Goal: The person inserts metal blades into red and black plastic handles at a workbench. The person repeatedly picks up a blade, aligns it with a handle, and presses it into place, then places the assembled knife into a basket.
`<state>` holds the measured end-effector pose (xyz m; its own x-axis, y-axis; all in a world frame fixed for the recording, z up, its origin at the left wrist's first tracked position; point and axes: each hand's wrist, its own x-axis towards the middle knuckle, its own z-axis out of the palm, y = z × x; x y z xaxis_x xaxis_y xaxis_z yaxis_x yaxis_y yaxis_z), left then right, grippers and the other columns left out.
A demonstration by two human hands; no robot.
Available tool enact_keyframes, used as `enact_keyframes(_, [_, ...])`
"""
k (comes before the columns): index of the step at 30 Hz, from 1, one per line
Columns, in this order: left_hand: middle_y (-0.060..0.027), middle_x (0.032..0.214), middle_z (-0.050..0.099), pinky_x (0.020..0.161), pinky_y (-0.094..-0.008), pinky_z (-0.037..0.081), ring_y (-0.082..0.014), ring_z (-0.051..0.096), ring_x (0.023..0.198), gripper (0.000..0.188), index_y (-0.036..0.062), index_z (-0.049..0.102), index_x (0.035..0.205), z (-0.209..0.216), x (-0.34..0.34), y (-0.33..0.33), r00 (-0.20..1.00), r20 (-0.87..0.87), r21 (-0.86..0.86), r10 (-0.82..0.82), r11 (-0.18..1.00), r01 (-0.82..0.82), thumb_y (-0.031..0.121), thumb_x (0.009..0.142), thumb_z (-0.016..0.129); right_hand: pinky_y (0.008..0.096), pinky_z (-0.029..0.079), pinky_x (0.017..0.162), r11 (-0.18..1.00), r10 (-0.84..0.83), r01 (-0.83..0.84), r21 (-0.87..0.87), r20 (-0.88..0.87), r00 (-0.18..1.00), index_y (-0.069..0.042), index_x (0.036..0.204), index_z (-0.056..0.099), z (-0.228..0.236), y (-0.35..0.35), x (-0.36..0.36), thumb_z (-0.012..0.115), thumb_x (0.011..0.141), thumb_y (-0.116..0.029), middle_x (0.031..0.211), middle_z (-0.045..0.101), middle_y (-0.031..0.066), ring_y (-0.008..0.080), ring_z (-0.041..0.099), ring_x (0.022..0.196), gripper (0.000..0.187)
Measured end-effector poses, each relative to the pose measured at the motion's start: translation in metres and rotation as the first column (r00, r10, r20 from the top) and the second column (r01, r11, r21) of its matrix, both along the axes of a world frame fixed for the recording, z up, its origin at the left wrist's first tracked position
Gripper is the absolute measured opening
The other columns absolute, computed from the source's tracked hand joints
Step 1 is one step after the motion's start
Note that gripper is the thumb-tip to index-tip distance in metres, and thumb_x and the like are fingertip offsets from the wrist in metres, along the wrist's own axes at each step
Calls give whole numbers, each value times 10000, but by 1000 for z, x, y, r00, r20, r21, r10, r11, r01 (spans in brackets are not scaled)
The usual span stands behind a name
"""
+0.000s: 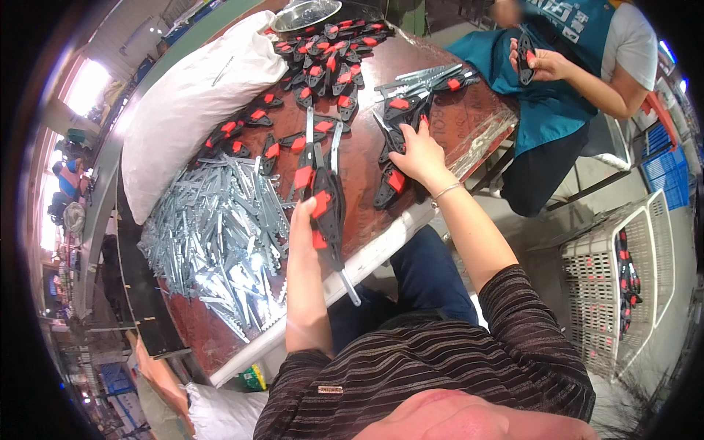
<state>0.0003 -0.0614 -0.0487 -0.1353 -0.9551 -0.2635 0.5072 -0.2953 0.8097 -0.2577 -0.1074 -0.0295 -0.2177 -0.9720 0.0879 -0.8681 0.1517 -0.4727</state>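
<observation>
Black-red pieces (625,282) in pale crate (587,293)

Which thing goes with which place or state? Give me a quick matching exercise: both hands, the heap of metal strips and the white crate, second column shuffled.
Things
1. Left hand
2. Right hand
3. Heap of metal strips
4. White crate

Places and states
A. Off the table, at the picture's right
B. Gripping black-and-red pieces
C. On the table's left part, beside the white sack
D. Among pieces lying near the table's right edge

Pairs: 1-B, 2-D, 3-C, 4-A
</observation>
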Motion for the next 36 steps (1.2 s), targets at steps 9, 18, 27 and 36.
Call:
enact_keyframes(9, [-87, 940, 649, 671, -296, 552, -183, 650, 768, 370, -1, 563, 1123, 11, 2, 6, 999, -28, -19, -26, 999, 25, 210, 819, 563, 434, 499, 820, 985, 84, -87, -146, -31, 996, -52, 1059, 609, 11, -6, -17, 684, 677, -258, 1041, 579, 221, 369, 609, 918, 441])
enact_keyframes(18, [-84, 935, 665, 693, -302, 561, -191, 663, 777, 356, 16, 582, 1093, -2, 12, 3, 999, -22, -10, -26, 1000, 26, 236, 812, 581, 362, 494, 797, 971, 102, 4, -239, 429, 897, 13, 1127, 563, 18, -8, -10, 621, 701, -155, 924, 644, 200, 301, 629, 848, 462])
enact_keyframes(27, [-99, 876, 658, 619, -328, 535, -240, 644, 732, 474, 57, 575, 1107, -10, 7, -5, 998, -54, 7, -24, 1000, 24, 396, 779, 612, 265, 480, 675, 961, 211, 146, -235, 964, 160, -8, 1039, 586, 39, 96, -51, 587, 794, -64, 891, 615, 36, 110, 583, 765, 252])
enact_keyframes(36, [-147, 1109, 615, 661, -257, 554, -232, 626, 868, 489, 14, 521, 1220, -41, 27, -26, 979, -172, -12, -109, 994, 108, 328, 851, 589, 318, 474, 507, 537, -35, 840, 71, 997, -62, -32, 841, 620, -4, 337, -260, 579, 824, -182, 716, 616, 85, 173, 571, 543, 156])
